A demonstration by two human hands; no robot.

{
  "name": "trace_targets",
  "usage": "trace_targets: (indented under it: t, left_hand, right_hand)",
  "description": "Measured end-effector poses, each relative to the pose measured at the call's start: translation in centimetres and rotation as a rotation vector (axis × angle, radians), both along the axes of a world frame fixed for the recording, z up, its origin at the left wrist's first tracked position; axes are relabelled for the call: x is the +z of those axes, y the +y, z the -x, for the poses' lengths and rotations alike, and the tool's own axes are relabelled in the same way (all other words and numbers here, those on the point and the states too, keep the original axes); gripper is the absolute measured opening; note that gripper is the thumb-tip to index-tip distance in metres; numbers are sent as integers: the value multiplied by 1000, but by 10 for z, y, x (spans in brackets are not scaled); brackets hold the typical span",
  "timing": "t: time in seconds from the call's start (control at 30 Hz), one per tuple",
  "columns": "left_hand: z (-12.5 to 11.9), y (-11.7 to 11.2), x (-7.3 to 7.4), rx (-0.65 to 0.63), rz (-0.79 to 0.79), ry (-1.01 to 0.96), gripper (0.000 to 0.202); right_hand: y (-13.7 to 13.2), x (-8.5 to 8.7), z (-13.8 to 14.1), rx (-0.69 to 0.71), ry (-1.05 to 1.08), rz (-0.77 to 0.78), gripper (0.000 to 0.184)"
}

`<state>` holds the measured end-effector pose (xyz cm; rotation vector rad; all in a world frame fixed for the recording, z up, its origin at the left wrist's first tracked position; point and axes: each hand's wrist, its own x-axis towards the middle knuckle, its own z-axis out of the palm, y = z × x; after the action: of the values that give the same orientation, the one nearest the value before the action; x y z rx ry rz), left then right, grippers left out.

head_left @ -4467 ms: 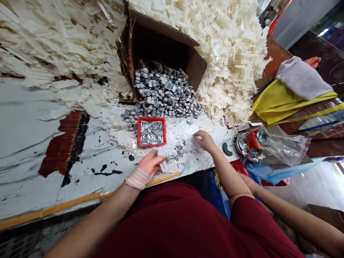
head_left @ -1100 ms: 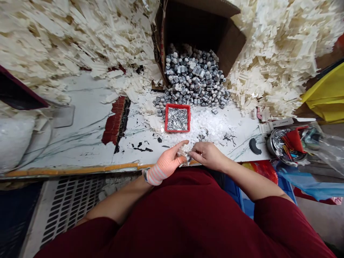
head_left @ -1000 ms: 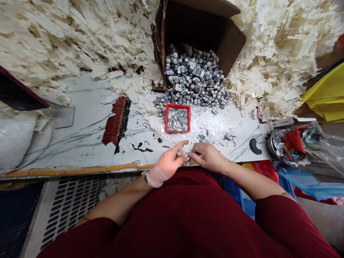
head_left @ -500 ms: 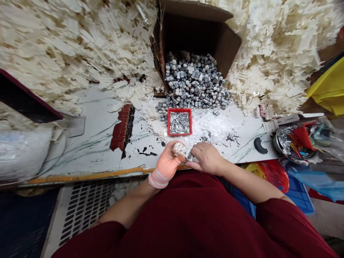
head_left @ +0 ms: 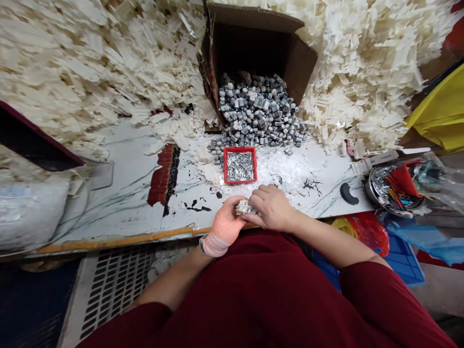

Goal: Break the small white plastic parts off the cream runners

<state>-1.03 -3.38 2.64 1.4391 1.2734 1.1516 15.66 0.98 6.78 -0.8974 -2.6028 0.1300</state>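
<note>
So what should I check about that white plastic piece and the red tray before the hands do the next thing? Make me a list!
Both hands on the piece: the left hand and right hand are both holding the white plastic piece. Ok.
Red tray close by: it sits just beyond the hands, filled with silvery metal pins. Ok.
Grey metal pieces all inside the cardboard box: some have spilled onto the table. Not ok.
Space free of white plastic crumbs: they lie in front of the hands. Not ok.
Underside of the piece: fingers hide it. Cannot tell.
</note>
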Motion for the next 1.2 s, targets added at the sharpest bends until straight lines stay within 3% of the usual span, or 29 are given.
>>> trace_targets:
  t: [0.13,0.37,0.57,0.73,0.93,1.2]
  left_hand:
    - [0,-2,4,15,-20,96,29]
    - [13,4,-16,-46,-183,3,37]
    - [9,-2,-10,0,-275,167,26]
    - [9,-1,-9,-2,-208,105,26]
    - [17,1,-8,-58,-42,-20,33]
    - [24,2,7,-204,-9,128,40]
  right_hand:
    - [-2,-7,4,7,43,-12,49]
    - [-6,4,8,-85,10,-78,61]
    - [-8,-1,11,11,35,-143,51]
    - [-9,-7,12,-57,89,-86,51]
    - [-5,9,2,91,116,186,35]
    - [-18,16,5,-49,158,230,22]
